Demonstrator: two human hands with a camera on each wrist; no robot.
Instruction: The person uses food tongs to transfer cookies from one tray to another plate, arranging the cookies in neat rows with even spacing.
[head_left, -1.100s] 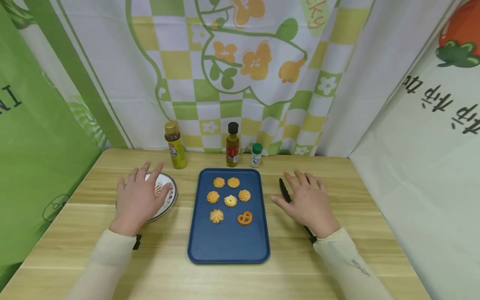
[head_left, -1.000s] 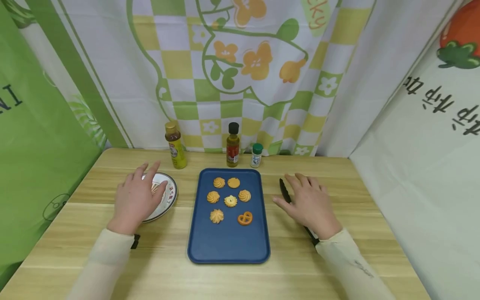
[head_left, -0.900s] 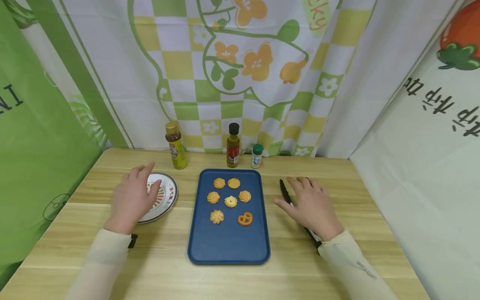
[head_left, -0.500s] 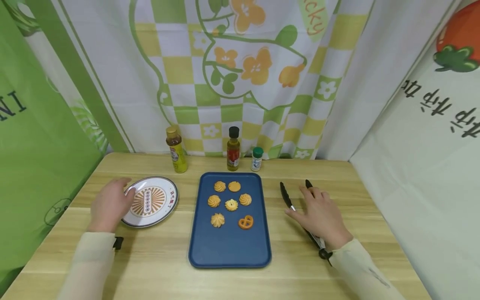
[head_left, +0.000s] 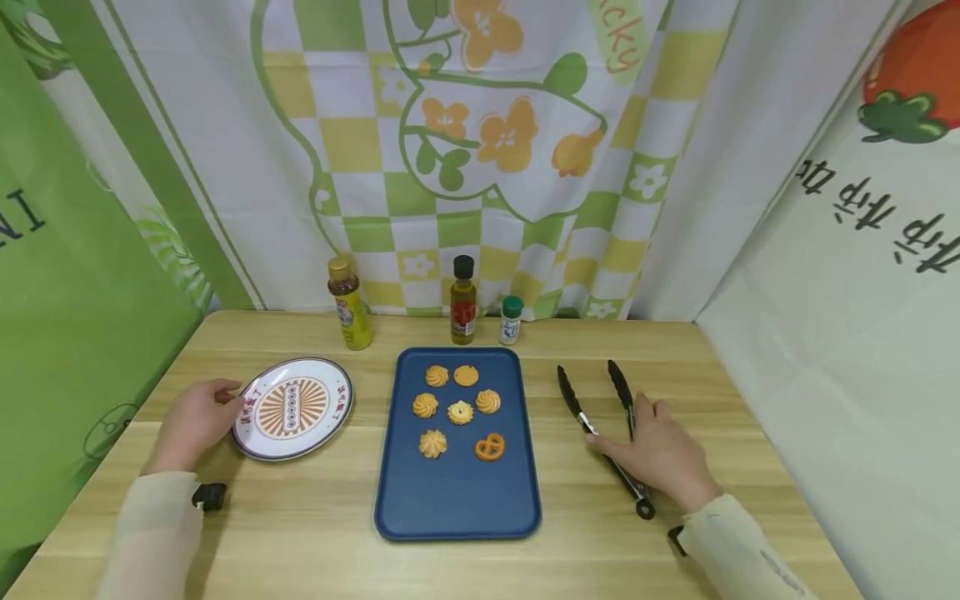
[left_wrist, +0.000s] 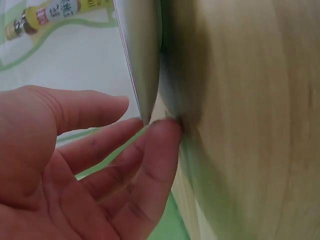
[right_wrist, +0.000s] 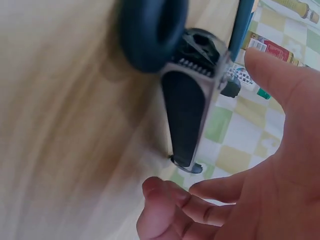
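Note:
In the head view a white plate with an orange sunburst print lies on the left of the table. My left hand is at its left rim. The left wrist view shows fingers at the edge of the plate, with the thumb held off it. Black-and-metal tongs lie spread on the right. My right hand straddles them, thumb on the left and fingers on the right. From the right wrist, the thumb and fingers stand apart from the tongs.
A blue tray lies between the hands, bearing several cookies and a pretzel. Behind it stand a yellow-labelled bottle, a dark-capped bottle and a green-capped shaker. A patterned curtain hangs behind the table.
My left hand has moved left and down from above the plate to its left rim, uncovering the plate. My right hand has shifted right and down, uncovering more of the tongs.

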